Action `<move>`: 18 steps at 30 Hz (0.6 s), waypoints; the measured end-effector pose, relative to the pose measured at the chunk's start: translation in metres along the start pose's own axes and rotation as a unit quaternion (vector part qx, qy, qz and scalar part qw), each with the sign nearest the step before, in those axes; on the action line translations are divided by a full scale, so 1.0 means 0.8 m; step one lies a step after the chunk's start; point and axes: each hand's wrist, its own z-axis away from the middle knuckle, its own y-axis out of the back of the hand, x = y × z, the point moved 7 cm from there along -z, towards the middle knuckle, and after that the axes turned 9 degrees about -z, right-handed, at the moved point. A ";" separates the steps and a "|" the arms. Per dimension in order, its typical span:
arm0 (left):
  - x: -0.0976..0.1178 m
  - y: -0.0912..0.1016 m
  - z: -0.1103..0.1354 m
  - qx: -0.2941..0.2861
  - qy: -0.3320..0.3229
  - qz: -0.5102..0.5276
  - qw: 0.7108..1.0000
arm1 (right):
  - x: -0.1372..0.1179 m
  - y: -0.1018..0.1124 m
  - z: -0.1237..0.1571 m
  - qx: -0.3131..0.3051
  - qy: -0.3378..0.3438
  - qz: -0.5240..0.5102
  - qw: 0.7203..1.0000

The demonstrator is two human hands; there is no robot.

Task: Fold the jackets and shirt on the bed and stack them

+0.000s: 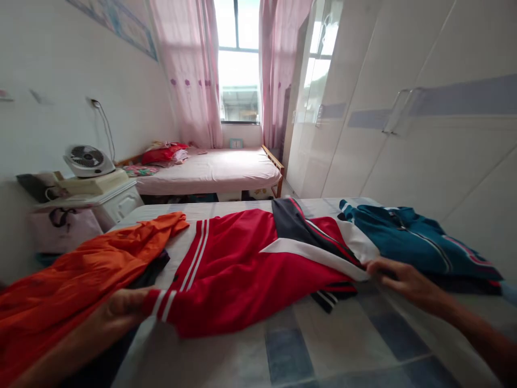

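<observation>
Jacket, red (246, 277), with white and dark panels and twin white stripes. Location: middle of the check-sheeted bed (347, 345), lying crosswise, its upper side close to the far edge. Condition: spread broad, creased, near side raised between two hands; dark panel and zip line slanting down to the right; a dark, white-striped band showing beneath at the near right.

Left hand (125, 304), toward the bed's left edge: fingers closed on a striped end of the jacket; cuff or hem, cannot be told.

Right hand (398, 275), toward the right edge: thumb and fingers pinched together on the white-panelled end, slightly blurred.

Orange garment (100, 248), one: strewn loosely along the left edge, rumpled; dark cloth (151, 274) partly under it.

Teal jacket (412, 242), one: near the far right corner, gathered compactly, zip uppermost; dark item with red trim (456, 284) beneath.

Standing, by judgement: part-way. Done: red jacket laid out and held at both ends; teal jacket, to appearance, arranged in a compact form. Outstanding: red jacket neither flat nor compact, its near side unsettled; orange garment seemingly unarranged. Whether the dark pieces underneath have been arranged cannot be told, most of each being covered.
</observation>
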 end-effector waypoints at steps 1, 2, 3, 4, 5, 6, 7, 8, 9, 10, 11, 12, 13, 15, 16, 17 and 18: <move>-0.010 -0.018 0.010 -0.041 0.001 0.002 0.999 | 0.005 -0.008 0.011 0.001 -0.006 0.008 1.000; -0.017 -0.027 0.018 -0.053 0.005 -0.006 0.999 | 0.004 -0.011 0.017 0.018 -0.011 0.017 1.000; -0.019 -0.029 0.024 -0.041 0.012 -0.019 0.999 | -0.002 -0.011 0.018 0.045 -0.015 0.026 0.999; -0.018 -0.028 0.027 -0.021 0.017 -0.031 0.999 | -0.011 -0.010 0.015 0.073 -0.020 0.033 0.997; -0.015 -0.025 0.029 -0.005 0.020 -0.040 0.999 | -0.023 -0.011 0.008 0.092 -0.024 0.037 0.995; -0.009 -0.024 0.029 0.002 0.021 -0.047 0.999 | -0.034 -0.014 -0.002 0.103 -0.028 0.039 0.994; -0.003 -0.024 0.028 0.003 0.019 -0.051 0.999 | -0.043 -0.020 -0.014 0.108 -0.035 0.041 0.993; 0.003 -0.024 0.025 0.004 0.018 -0.052 0.998 | -0.049 -0.027 -0.027 0.111 -0.044 0.043 0.992; 0.009 -0.024 0.022 0.009 0.018 -0.050 0.999 | -0.053 -0.036 -0.041 0.111 -0.054 0.048 0.991; 0.014 -0.024 0.018 0.017 0.017 -0.047 0.999 | -0.053 -0.045 -0.054 0.110 -0.065 0.055 0.990; 0.019 -0.023 0.014 0.027 0.016 -0.041 0.999 | -0.051 -0.054 -0.067 0.108 -0.080 0.063 0.989; 0.022 -0.023 0.011 0.036 0.017 -0.033 0.999 | -0.047 -0.061 -0.077 0.103 -0.097 0.065 0.988; 0.026 -0.021 0.008 0.045 0.018 -0.019 0.999 | -0.045 -0.065 -0.086 0.095 -0.110 0.057 0.988; 0.030 -0.011 0.008 0.071 0.021 0.020 0.997 | -0.047 -0.061 -0.094 0.095 -0.113 -0.002 0.989; 0.030 -0.003 0.011 0.088 0.026 0.041 0.995 | -0.053 -0.052 -0.093 0.103 -0.102 -0.051 0.988; 0.027 0.006 0.015 0.108 0.036 0.062 0.992 | -0.061 -0.039 -0.087 0.112 -0.084 -0.109 0.984; 0.021 0.015 0.022 0.127 0.048 0.083 0.987 | -0.069 -0.025 -0.076 0.123 -0.065 -0.169 0.976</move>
